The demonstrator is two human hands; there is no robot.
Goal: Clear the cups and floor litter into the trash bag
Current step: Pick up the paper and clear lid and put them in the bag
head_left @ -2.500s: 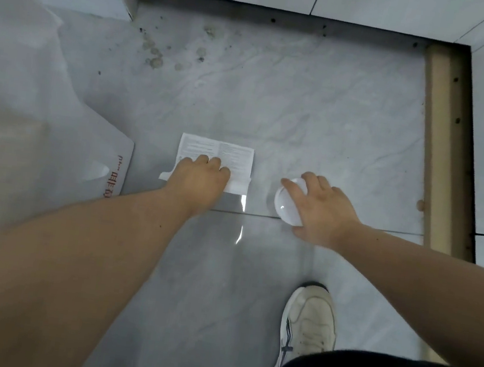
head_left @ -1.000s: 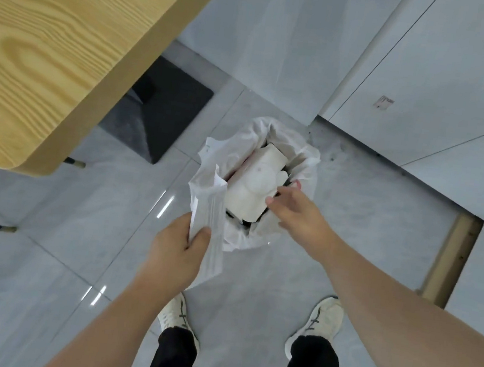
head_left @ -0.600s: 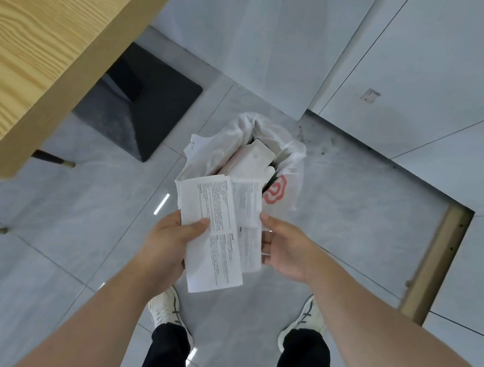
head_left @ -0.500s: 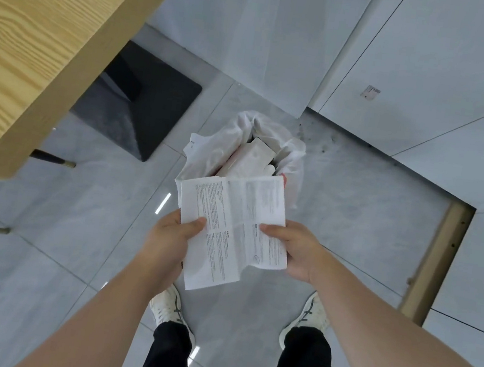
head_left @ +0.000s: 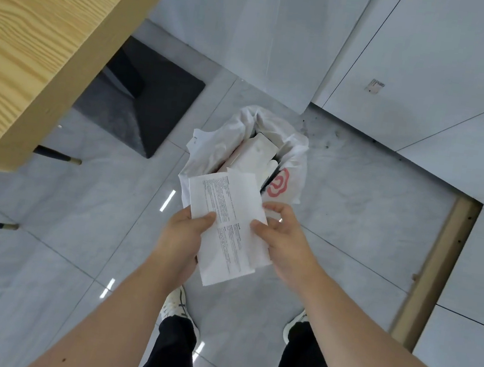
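A white printed paper sheet (head_left: 227,212), folded lengthwise, is held in front of me above the floor. My left hand (head_left: 184,237) pinches its left edge with the thumb on top. My right hand (head_left: 285,244) grips its right edge. Just beyond the sheet stands the white trash bag (head_left: 291,159) with a red flower mark, its mouth wide. A white carton (head_left: 254,154) lies inside it. No cups are visible.
A light wooden table (head_left: 39,33) overhangs at the upper left, with a dark pedestal base (head_left: 141,99) and thin chair legs (head_left: 56,155) beneath. White cabinet panels (head_left: 434,70) and a wooden threshold strip (head_left: 435,270) border the right. My shoes (head_left: 175,304) stand on grey tiles.
I picked the sheet off the floor, stood up and turned to the bag. My right hand joined the left on the sheet, which has been folded narrower in the last half second.
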